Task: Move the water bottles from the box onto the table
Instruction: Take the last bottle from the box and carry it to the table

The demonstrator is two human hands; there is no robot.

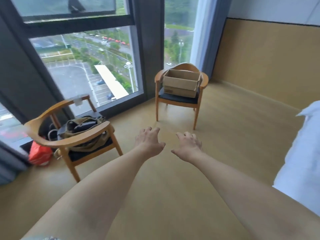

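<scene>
The open cardboard box (181, 82) is sitting on the dark seat cushion of the far wooden armchair (180, 99), well beyond the fingertips of both hands and slightly to the right of them, with its flaps standing up; from this angle only bare inner walls are showing, so whether any water bottles are lying inside cannot be told, and no bottle is appearing anywhere in view. No table is showing either. The left hand (150, 142) and the right hand (188, 144) are reaching forward side by side over the wooden floor (233, 132), palms down, fingers spread and loosely bent, gripping nothing and touching nothing. This is looking like the approach step: the person seems to be heading for the box with both arms stretched out, and no bottle is being carried yet. The next move is likely calling for closing the gap to the chair, looking down into the box, and curling the fingers round a bottle if one is there. To the left of the left fingers a nearer armchair (72, 135) is holding an olive bag (83, 129), with an orange-red bag (40, 155) on the floor beside it; far right of the right fingers, white bedding (304, 153) is edging in, and a big window (83, 66) is filling the wall beyond.
</scene>
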